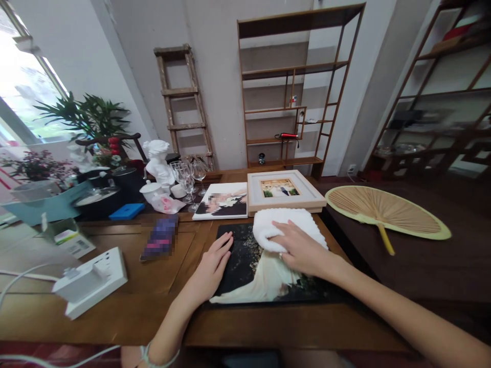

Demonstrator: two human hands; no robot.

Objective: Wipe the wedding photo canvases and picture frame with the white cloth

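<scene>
A dark photo panel (240,271) with a pale, flowing dress printed on it lies flat on the wooden table in front of me. My left hand (210,267) rests on its left edge with the fingers stretched out. On the panel's upper right part, my right hand (299,245) grips a white towel (310,225) and presses it down, so that part of the picture is covered. Just behind the panel are a framed picture (282,189) in a pale wood frame and a white-edged photo print (224,200).
A white power strip (97,281) with cables and an opened box (69,237) are at left. Several wine glasses (187,176) stand by a white bust (159,161) and teapot (151,189). A palm-leaf fan (383,209) lies at right. Behind are a ladder (180,92) and shelf (295,69).
</scene>
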